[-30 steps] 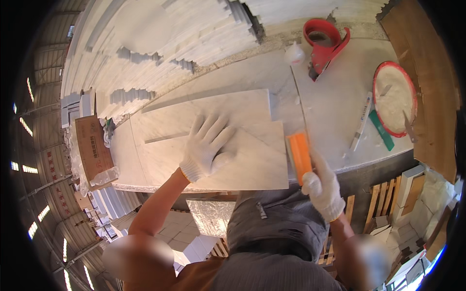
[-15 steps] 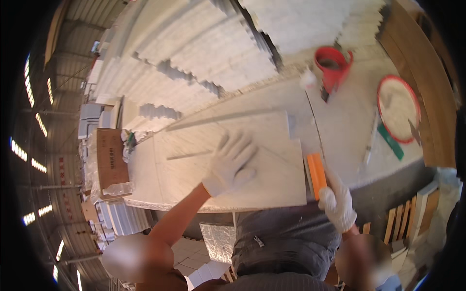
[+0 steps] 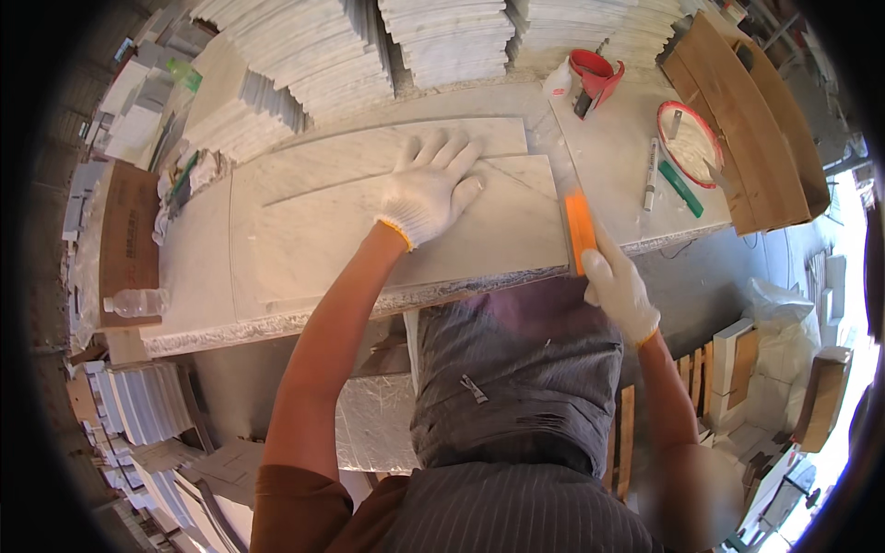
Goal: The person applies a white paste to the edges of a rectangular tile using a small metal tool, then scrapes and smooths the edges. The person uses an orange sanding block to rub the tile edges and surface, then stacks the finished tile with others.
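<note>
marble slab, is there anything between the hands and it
Nothing visible. The left hand in a white glove lies flat on the marble slab, fingers spread. The right hand grips an orange-handled tool set against the slab's right edge. The pen and red bucket sit farther right.

Red bucket (image 3: 595, 72), white marker (image 3: 651, 173), green tool (image 3: 682, 189); plastic bottle (image 3: 136, 302), cardboard box (image 3: 124, 241), stacked tiles (image 3: 442, 37)
</note>
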Demonstrator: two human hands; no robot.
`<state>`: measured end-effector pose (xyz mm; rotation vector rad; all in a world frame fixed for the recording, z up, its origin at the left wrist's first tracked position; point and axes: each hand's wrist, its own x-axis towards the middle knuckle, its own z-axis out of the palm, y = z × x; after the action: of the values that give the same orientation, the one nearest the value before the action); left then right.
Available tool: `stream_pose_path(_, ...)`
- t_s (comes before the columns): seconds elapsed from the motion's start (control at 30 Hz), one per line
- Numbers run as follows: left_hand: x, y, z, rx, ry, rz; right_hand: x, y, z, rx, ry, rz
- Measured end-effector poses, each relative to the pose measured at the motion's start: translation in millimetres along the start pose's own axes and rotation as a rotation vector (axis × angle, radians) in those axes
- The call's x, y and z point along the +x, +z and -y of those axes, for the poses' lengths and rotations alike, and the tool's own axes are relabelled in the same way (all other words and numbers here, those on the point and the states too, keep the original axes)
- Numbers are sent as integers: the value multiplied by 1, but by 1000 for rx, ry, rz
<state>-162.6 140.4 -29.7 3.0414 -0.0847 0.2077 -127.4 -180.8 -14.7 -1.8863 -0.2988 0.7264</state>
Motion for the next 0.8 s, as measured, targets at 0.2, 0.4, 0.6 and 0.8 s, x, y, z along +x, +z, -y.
stream_pose_path(0.2, 5, -4, -3, -14, -27, 44, 8, 5, 6, -77, -5, -37)
stream_pose_path(0.4, 6, -2, -5, -22, -61, 63, -3, 11, -17, -254, -222, -135)
stream_pose_path(0.6, 8, 3, -4, 25, -44, 21, 20, 13, -1, -325, -272, -185)
stream_pose_path(0.8, 13, -11, -8, -18, -70, 117, -9, 8, -8, -256, -168, -86)
